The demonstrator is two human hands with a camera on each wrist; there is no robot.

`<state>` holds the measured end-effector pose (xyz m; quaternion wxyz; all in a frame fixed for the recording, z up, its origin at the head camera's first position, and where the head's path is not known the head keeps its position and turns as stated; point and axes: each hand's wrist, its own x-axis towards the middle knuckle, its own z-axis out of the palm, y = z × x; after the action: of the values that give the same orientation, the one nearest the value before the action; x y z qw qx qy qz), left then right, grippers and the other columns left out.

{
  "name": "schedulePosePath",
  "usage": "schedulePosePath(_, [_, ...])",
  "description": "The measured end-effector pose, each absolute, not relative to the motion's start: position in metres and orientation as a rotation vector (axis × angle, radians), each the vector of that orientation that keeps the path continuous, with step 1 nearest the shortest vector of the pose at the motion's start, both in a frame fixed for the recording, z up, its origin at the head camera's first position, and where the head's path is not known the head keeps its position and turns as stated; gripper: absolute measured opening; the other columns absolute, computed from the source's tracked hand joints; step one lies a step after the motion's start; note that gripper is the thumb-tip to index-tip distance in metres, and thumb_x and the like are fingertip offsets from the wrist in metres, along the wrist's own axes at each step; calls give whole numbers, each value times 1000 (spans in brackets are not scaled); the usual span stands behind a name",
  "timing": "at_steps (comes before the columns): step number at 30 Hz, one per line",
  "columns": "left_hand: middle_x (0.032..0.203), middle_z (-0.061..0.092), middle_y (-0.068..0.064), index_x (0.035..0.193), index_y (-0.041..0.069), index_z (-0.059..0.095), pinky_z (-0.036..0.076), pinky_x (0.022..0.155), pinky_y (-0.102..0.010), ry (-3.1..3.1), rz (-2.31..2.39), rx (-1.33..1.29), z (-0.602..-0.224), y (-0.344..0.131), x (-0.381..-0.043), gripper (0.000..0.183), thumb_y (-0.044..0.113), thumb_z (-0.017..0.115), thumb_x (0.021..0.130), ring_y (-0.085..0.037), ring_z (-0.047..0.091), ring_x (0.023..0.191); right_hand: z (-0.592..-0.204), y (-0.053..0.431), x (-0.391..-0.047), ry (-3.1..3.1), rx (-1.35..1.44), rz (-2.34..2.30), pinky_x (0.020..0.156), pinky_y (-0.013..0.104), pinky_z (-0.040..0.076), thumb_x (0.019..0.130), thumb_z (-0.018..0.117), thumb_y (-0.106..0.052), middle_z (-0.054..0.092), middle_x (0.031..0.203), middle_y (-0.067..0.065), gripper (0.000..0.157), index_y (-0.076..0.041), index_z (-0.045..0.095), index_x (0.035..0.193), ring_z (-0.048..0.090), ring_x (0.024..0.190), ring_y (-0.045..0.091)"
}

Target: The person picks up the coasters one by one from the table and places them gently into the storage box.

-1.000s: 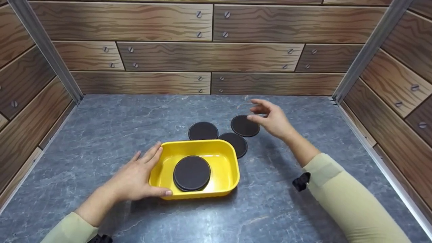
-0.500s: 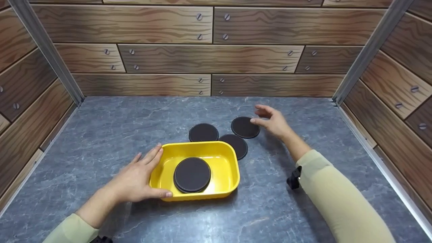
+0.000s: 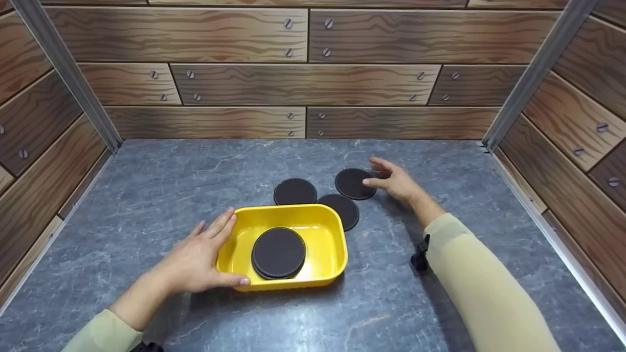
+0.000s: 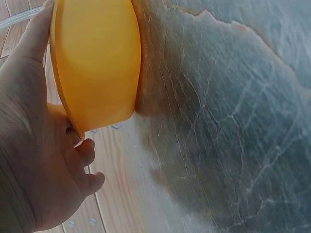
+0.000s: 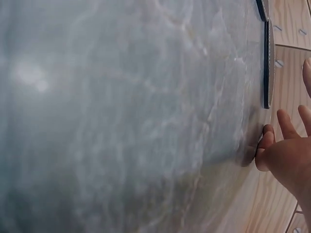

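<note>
Gripping the yellow tray (image 3: 324, 244), my left hand (image 3: 197, 259) likely steadies it; my right hand (image 3: 395, 184), parted and empty, is at 1 black disc (image 3: 351, 185).

Plain yellow rectangular tray (image 3: 323, 244); near-black round discs (image 3: 352, 184) at its two o'clock; blue-grey marbled tabletop (image 3: 161, 190), pale-veined; at twelve o'clock, a brown plank-patterned wall (image 3: 303, 84).

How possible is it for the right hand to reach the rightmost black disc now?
Likely yes: the right hand is beside the rightmost black disc, and no other disc lies on it.
</note>
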<state>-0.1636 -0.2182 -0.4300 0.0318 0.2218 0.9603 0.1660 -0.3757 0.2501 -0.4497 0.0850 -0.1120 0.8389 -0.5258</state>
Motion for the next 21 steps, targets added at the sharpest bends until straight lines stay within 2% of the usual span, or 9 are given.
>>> schedulePosePath(4, [177, 6, -8, 169, 4, 19, 15, 127, -64, 2960, 513, 688, -430, -218, -163, 133, 85, 71, 78, -36, 30, 157, -452, 252, -378, 2471, -306, -1528, 128, 52, 26, 98, 78, -17, 33, 168, 27, 87, -4, 27, 168, 29, 156, 41])
schedulePosePath(11, [177, 9, -10, 168, 1, 22, 17, 126, -65, 2982, 501, 726, -430, -219, -162, 134, 89, 67, 77, -36, 36, 154, -450, 252, -377, 2409, -246, -1504, 128, 51, 25, 98, 79, -20, 30, 171, 21, 90, -10, 25, 170, 26, 158, 37])
schedulePosePath(21, [177, 8, -10, 169, 2, 20, 16, 127, -65, 2963, 499, 700, -429, -219, -163, 134, 88, 68, 78, -37, 34, 155, -451, 250, -379, 2455, -230, -1407, 130, 47, 20, 98, 80, -22, 28, 172, 19, 91, -9, 25, 170, 24, 159, 36])
